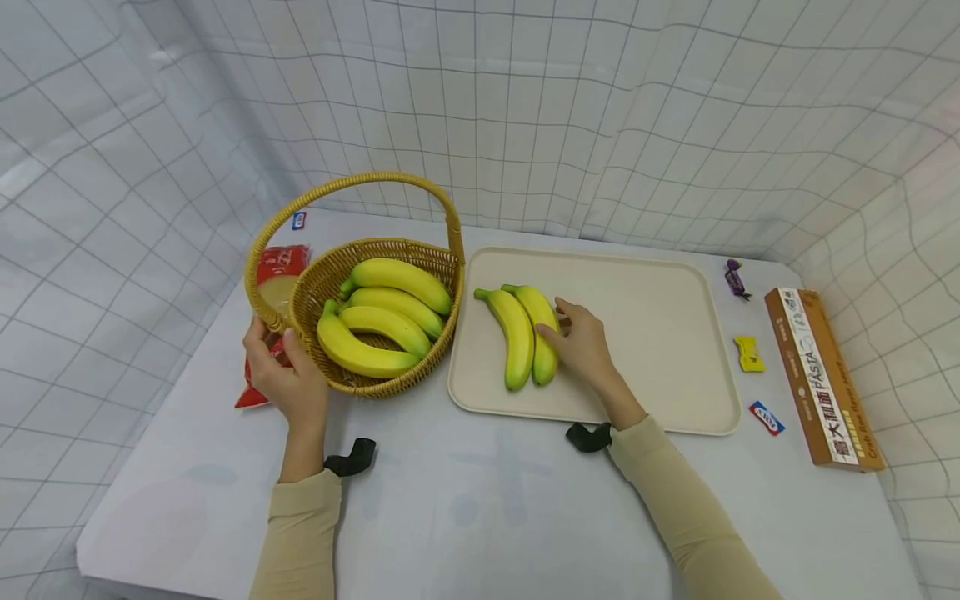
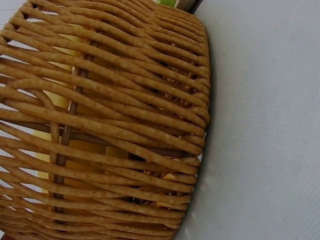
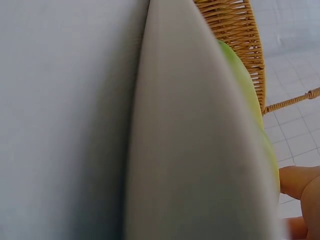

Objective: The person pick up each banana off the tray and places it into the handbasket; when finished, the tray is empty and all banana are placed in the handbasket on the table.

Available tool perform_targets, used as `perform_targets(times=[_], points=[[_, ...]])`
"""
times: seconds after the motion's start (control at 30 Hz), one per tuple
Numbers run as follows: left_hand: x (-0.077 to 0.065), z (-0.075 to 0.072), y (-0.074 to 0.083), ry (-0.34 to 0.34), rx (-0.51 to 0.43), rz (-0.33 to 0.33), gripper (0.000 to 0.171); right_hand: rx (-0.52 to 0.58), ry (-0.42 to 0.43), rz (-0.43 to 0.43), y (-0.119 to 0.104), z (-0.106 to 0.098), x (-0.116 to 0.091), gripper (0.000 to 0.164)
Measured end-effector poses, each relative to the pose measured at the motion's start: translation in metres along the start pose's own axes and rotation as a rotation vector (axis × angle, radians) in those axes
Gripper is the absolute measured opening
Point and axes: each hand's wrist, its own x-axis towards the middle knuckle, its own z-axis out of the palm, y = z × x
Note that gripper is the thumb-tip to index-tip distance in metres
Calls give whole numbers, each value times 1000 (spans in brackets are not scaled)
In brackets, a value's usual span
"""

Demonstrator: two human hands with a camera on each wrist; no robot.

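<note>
A wicker basket [image 1: 408, 382] with a tall arched handle holds several yellow bananas [image 1: 401, 279]. My left hand [image 1: 288, 379] grips the basket's left side at the foot of the handle, its fingers partly hidden behind it. In the left wrist view, the woven basket wall [image 2: 115, 110] fills much of the picture. On the beige tray [image 1: 645, 333] two bananas lie side by side. My right hand [image 1: 588, 346] pinches the right banana [image 1: 545, 367], thumb over it and fingers at its right edge. The left banana [image 1: 513, 342] lies untouched beside it.
A red packet [image 1: 281, 262] lies partly behind the basket. Right of the tray are a purple-wrapped candy [image 1: 735, 277], a yellow packet [image 1: 748, 354], a small blue-red-white packet [image 1: 767, 418] and a pasta box [image 1: 825, 379]. Another small packet [image 1: 299, 220] lies at the back left. White gridded curtains surround the table.
</note>
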Motion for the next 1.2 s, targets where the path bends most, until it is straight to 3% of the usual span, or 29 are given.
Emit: perform_targets(times=[0.23,0.4,0.53,0.67,0.97,1.2], points=[[0,0,3,4,-1,17,36,10,14,29,3,1,1,57],[-1,0,7,-7,-11,30,36,16,50,35,-5,-15,-1,54],[-1,0,6,-8,-4,31,36,21,74,-23,-21,-30,-4,52],[-1,-1,4,-1,4,21,36,36,58,-120,-45,-32,0,51],[-3,-1,4,4,1,3,36,25,-74,-308,-115,3,27,49],[-1,-3,4,-4,8,24,37,-56,-162,-412,-159,38,59,50]])
